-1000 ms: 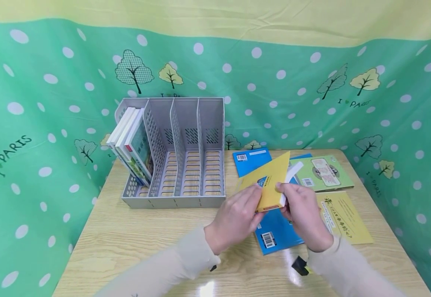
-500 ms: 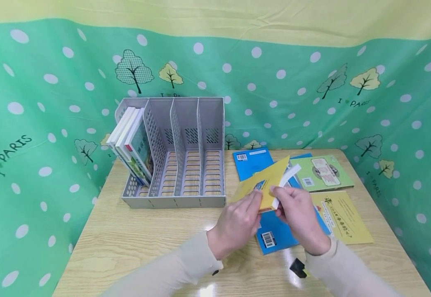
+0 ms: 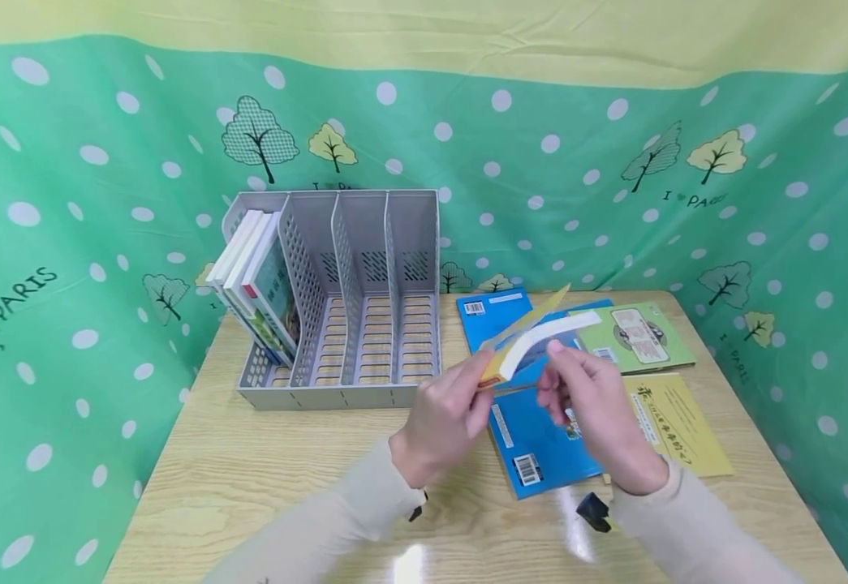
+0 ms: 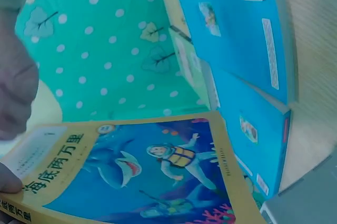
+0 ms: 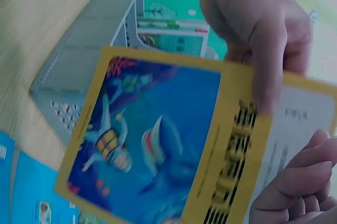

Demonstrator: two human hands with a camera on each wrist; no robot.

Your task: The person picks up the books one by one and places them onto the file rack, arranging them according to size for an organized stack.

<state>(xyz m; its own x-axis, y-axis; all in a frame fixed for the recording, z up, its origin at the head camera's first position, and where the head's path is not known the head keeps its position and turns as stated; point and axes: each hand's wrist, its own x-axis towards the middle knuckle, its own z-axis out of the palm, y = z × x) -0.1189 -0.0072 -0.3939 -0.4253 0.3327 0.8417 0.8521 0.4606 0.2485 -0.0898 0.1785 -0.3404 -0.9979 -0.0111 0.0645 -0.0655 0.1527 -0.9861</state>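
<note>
My left hand (image 3: 445, 414) grips a yellow-bordered book (image 3: 495, 371) by its spine end, thumb on the front cover, and holds it up over the right part of the table. White page edges show in the head view, bowed in a curve. A shark and a diver are pictured on the cover (image 5: 163, 134). Just right of the book, my right hand (image 3: 599, 410) is off it, fingers loosely curled around nothing. Beneath both hands lie blue books (image 3: 551, 454), partly hidden, with barcodes showing.
A grey file rack (image 3: 343, 397) stands at the left, several books (image 3: 256, 284) leaning in its leftmost slot. At the right lie a green book (image 3: 646, 337) and a yellow book (image 3: 675, 426). Behind the wooden table (image 3: 285, 487) hangs a dotted green curtain (image 3: 540, 211).
My right hand has let go of the book's edge. The left hand has tilted the book up and shifted it slightly left and away, turning its page edges into view.
</note>
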